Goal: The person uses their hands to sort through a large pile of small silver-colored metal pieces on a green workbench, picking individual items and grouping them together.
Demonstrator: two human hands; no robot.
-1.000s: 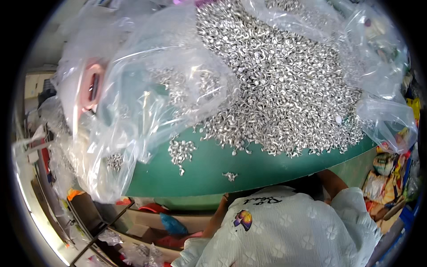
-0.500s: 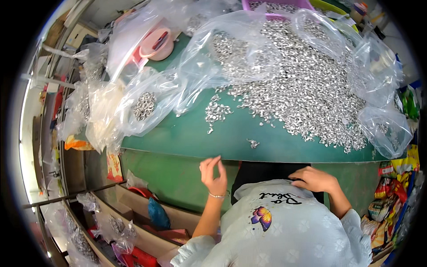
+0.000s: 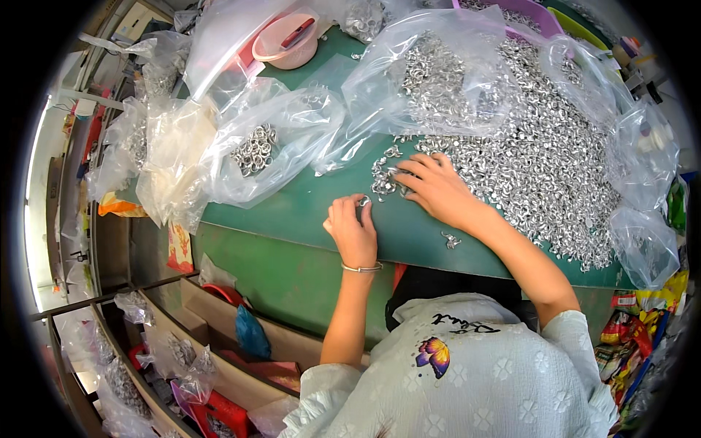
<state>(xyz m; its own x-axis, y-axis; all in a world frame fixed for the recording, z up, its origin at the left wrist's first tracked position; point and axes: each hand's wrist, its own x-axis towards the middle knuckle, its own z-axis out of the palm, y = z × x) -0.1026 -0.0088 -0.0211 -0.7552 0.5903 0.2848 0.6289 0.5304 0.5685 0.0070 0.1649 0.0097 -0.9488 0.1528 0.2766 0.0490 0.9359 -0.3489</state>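
The left hand (image 3: pixel 352 230) rested on the green table (image 3: pixel 292 212), its grip pinched together on one small metal ring (image 3: pixel 363 201) held at the fingertips. The right hand (image 3: pixel 437 191) lay flat just beside it, fingers spread apart over a few loose rings at the near edge of the big heap of metal rings (image 3: pixel 540 153). A clear plastic bag (image 3: pixel 255 150) with more rings lay to the left, and a pink bowl (image 3: pixel 286 40) stood at the far side.
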